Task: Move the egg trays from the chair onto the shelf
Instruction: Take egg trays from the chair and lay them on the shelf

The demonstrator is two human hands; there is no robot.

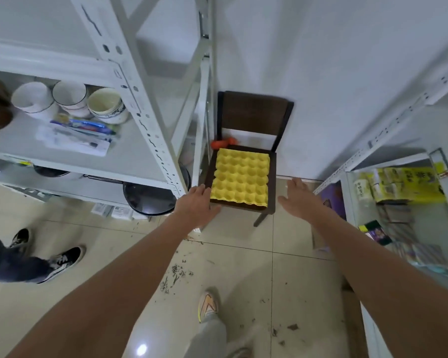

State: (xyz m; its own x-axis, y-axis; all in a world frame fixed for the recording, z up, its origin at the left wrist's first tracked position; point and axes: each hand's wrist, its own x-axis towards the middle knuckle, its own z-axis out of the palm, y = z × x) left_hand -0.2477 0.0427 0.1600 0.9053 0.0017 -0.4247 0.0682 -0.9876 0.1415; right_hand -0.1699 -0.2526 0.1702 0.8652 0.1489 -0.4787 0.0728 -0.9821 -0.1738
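Head cam: yellow egg trays sit between both spread-open, empty grips, left hand touching their corner, right hand just beside.

A plain white wall rises behind everything, meeting a glossy beige tiled floor strewn with dark crumbs and carrying a bright glare spot near the bottom edge. Left of the wall's corner stands a white perforated-metal rack holding white ceramic bowls; a black round stool sits beneath it.
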